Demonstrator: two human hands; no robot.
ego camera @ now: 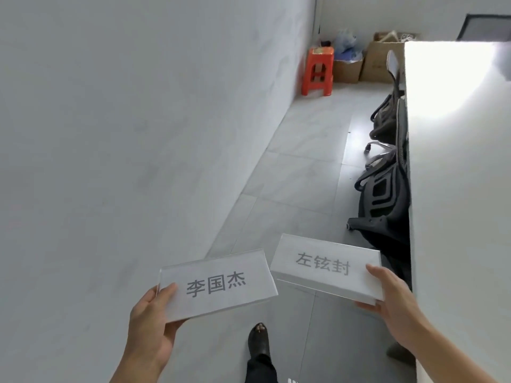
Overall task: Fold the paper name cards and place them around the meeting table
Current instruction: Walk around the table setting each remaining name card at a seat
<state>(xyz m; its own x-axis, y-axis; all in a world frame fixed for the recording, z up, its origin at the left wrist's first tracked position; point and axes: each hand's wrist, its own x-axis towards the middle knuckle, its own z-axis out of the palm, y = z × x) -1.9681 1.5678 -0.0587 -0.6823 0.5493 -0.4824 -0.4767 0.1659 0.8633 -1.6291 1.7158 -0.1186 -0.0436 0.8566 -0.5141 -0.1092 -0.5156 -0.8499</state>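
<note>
Left hand pinches left name card at its lower-left corner; right hand pinches right name card, lower centre. White table right; grey floor, black chairs.

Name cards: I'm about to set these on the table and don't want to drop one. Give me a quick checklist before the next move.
1. Left hand grips the left card: ok.
2. Right hand grips the right card: ok.
3. Cards apart, not knocking together: ok, a narrow gap.
4. Printed names readable, facing up: ok.
5. Table surface within reach on the right: ok, bare where visible.
6. Chairs blocking the table edge: cannot tell; they are tucked in close.
</note>
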